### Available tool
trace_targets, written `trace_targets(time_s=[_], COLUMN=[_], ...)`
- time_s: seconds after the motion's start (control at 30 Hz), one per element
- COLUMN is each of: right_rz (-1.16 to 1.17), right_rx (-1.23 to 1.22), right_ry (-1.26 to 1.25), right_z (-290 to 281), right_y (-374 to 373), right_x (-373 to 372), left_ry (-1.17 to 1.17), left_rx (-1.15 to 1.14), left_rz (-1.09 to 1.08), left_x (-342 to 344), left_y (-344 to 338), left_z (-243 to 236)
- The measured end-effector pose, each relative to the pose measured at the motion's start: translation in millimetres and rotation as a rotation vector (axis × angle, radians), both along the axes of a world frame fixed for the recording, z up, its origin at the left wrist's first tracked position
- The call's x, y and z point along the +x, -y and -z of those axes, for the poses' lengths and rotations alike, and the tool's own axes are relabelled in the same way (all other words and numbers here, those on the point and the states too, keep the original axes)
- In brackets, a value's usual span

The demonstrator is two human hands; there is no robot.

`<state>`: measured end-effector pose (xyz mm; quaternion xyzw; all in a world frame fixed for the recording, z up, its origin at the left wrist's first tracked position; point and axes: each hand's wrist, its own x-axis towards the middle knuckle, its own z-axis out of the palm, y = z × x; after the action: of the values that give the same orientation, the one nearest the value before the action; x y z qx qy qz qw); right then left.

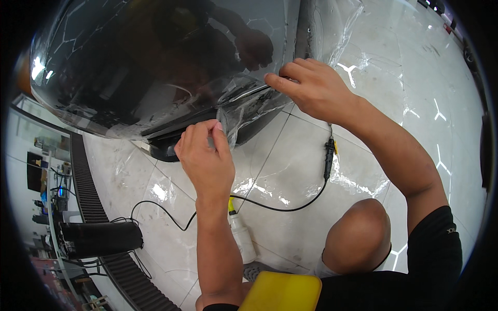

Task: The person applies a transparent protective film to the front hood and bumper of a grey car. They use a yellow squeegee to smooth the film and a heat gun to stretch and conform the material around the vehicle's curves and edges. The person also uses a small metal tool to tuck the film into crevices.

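Head view: clear film (248,110) slants up-right between hands (208,161).

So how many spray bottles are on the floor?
1: a white spray bottle with a yellow top, just right of the left forearm. Others could be hidden.

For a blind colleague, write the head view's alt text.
A person's left hand pinches clear film at the lower edge of a glossy dark panel; the right hand is farther right, its hold unclear. Below, a black cable crosses floor tiles near a spray bottle.
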<state>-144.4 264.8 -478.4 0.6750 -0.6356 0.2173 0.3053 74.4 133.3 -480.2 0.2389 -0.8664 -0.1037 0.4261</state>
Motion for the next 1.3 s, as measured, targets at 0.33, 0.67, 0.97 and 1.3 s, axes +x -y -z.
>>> trace_targets(time_s=[0.33, 0.67, 0.97, 1.3], right_rz=[-0.017, 0.044, 0.084, 0.112], right_rx=[-0.026, 0.016, -0.011, -0.001], right_ry=[-0.075, 0.044, 0.295, 0.564], right_z=[-9.1, 10.4, 61.0, 97.2], right_y=[4.7, -1.0, -5.3, -4.1], right_x=[2.8, -2.6, 2.1, 21.5], left_ry=[0.003, 0.086, 0.136, 0.229], left_rx=[-0.066, -0.047, -0.124, -0.178], left_rz=[0.024, 0.03, 0.132, 0.184], left_x=[0.6, 8.3, 10.2, 13.7], left_y=[-2.4, -11.0, -24.5, -29.0], left_z=[-0.9, -0.8, 2.4, 1.6])
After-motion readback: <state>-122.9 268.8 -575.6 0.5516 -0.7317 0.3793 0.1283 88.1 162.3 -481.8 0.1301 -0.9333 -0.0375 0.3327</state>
